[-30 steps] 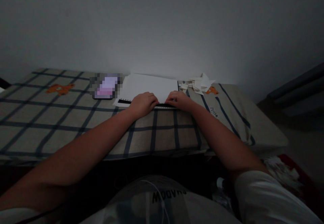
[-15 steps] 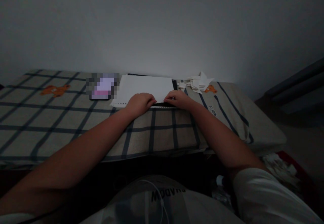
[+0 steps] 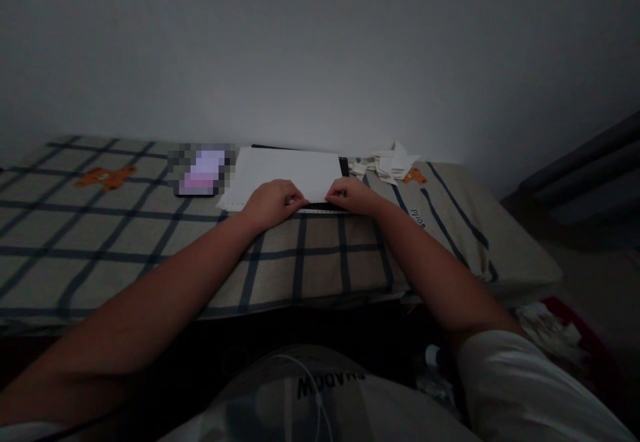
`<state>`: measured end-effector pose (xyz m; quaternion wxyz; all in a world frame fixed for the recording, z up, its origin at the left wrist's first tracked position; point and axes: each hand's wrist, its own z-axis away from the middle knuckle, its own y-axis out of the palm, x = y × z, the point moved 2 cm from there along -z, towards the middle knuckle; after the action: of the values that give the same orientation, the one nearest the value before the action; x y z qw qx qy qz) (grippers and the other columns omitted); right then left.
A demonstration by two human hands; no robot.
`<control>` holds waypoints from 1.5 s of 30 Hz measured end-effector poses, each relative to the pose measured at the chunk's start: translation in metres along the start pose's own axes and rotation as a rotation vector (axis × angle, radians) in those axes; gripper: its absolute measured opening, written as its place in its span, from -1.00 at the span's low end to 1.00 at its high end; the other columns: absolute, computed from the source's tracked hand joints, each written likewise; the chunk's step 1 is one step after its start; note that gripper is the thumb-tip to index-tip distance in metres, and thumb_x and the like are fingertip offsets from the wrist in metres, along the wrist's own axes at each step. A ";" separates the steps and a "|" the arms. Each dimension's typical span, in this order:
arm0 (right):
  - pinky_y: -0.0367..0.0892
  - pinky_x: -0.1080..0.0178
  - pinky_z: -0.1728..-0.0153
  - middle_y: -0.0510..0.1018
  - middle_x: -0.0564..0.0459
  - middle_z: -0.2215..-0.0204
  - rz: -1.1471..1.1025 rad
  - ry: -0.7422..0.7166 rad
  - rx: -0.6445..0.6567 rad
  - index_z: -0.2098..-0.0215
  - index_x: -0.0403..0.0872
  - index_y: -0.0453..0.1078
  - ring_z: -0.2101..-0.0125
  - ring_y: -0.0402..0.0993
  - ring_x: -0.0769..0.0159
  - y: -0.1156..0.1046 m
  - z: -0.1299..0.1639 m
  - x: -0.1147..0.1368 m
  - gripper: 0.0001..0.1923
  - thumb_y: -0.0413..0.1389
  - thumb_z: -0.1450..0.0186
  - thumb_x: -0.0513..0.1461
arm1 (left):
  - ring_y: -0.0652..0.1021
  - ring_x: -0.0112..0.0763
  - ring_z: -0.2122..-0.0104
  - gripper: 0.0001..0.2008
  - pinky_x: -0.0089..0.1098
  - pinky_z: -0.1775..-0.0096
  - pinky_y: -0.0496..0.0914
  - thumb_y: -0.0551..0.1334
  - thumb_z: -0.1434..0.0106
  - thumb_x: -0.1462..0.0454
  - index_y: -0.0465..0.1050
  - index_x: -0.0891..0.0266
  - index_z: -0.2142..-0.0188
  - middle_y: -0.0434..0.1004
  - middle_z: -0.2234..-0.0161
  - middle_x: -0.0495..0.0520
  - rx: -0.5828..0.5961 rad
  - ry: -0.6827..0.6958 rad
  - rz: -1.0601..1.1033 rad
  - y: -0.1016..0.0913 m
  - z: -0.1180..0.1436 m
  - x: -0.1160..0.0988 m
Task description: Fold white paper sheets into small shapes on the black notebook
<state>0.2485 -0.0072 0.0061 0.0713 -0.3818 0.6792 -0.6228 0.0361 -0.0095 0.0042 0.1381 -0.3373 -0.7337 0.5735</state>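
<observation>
Both hands meet at the near edge of the white sheet (image 3: 293, 170): your left hand (image 3: 273, 203) is curled, fingers drawn together and pinching that edge, and your right hand (image 3: 353, 195) does the same just beside it, with only a small gap between the two. The sheet lies flat toward the far side of the checked cloth (image 3: 150, 242), on top of a dark board (image 3: 330, 207) whose black edge shows under the paper's near side and at its far right corner. It looks like you are working a fold or a crease along that near edge, so keep both pinches level with each other and press evenly, letting the board's straight edge guide the line instead of judging it by eye. Hold your wrists low on the cloth so the sheet does not slide away toward the wall. The light is dim, so check the alignment by touch at both corners before you flatten anything. Left of the sheet and almost touching it lies a phone (image 3: 203, 172) with a lit screen. On the far right sits a pile of folded paper pieces (image 3: 387, 162); keep your right elbow clear of it.
</observation>
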 end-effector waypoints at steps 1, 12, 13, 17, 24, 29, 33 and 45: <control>0.18 0.33 0.31 0.53 0.00 0.42 -0.001 0.002 0.000 0.42 -0.15 0.47 0.37 0.35 0.38 0.000 0.000 -0.001 -0.78 0.04 -0.25 -0.20 | 0.47 -0.33 0.24 -0.62 -0.37 0.23 0.29 0.04 -0.25 0.01 0.52 0.19 0.28 0.53 0.27 0.07 0.003 0.020 -0.002 0.000 0.000 0.000; 0.16 0.33 0.37 0.52 -0.01 0.45 0.010 0.085 -0.021 0.42 -0.16 0.50 0.42 0.34 0.38 0.000 -0.002 -0.007 -0.74 0.09 -0.23 -0.14 | 0.47 -0.38 0.44 -0.58 -0.38 0.43 0.24 0.11 -0.15 -0.09 0.54 0.14 0.39 0.56 0.42 0.03 0.028 -0.224 0.077 0.004 -0.002 0.009; 0.16 0.34 0.38 0.53 0.00 0.45 -0.002 0.101 -0.018 0.42 -0.16 0.50 0.43 0.34 0.38 0.000 -0.002 -0.007 -0.75 0.10 -0.23 -0.14 | 0.46 -0.38 0.46 -0.57 -0.38 0.44 0.23 0.12 -0.14 -0.11 0.54 0.14 0.41 0.56 0.44 0.03 0.022 -0.236 0.089 0.004 -0.001 0.010; 0.16 0.33 0.40 0.53 -0.01 0.45 -0.025 0.147 -0.002 0.41 -0.17 0.50 0.44 0.35 0.39 0.000 -0.003 -0.007 -0.74 0.11 -0.22 -0.13 | 0.45 -0.40 0.50 -0.58 -0.36 0.42 0.22 0.12 -0.14 -0.10 0.53 0.15 0.46 0.55 0.47 0.03 0.000 -0.232 0.058 0.002 -0.001 0.009; 0.16 0.34 0.42 0.53 -0.01 0.46 -0.043 0.146 -0.009 0.43 -0.16 0.49 0.44 0.36 0.39 0.004 -0.003 -0.009 -0.75 0.12 -0.20 -0.12 | 0.48 -0.29 0.25 -0.74 -0.29 0.22 0.22 0.13 -0.23 0.08 0.52 0.13 0.28 0.55 0.30 0.02 -0.035 -0.044 -0.089 -0.010 0.000 -0.010; 0.13 0.34 0.43 0.51 0.01 0.50 -0.050 0.158 -0.011 0.43 -0.18 0.48 0.48 0.32 0.41 0.002 -0.003 -0.006 -0.76 0.13 -0.20 -0.14 | 0.44 -0.28 0.15 -0.71 -0.29 0.18 0.24 0.00 -0.32 0.19 0.48 0.15 0.19 0.51 0.18 0.06 0.013 0.275 -0.212 -0.008 0.006 -0.037; 0.12 0.35 0.44 0.49 0.02 0.51 -0.055 0.169 0.006 0.41 -0.19 0.48 0.49 0.30 0.42 0.001 -0.003 -0.005 -0.79 0.12 -0.20 -0.18 | 0.42 -0.28 0.09 -0.66 -0.30 0.12 0.27 -0.01 -0.33 0.18 0.40 0.25 0.04 0.46 0.11 0.13 0.034 0.333 -0.228 0.002 0.010 -0.050; 0.16 0.36 0.44 0.53 0.01 0.48 -0.067 0.224 0.059 0.41 -0.16 0.51 0.47 0.35 0.40 -0.011 0.005 -0.010 -0.72 0.09 -0.20 -0.11 | 0.38 -0.30 0.07 -0.60 -0.35 0.15 0.31 -0.08 -0.36 0.11 0.32 0.25 -0.02 0.42 0.08 0.11 0.096 0.255 -0.164 0.007 0.012 -0.047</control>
<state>0.2632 -0.0043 0.0111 -0.0146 -0.3301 0.6511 -0.6833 0.0661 -0.0483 0.0023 0.2926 -0.3395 -0.7071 0.5470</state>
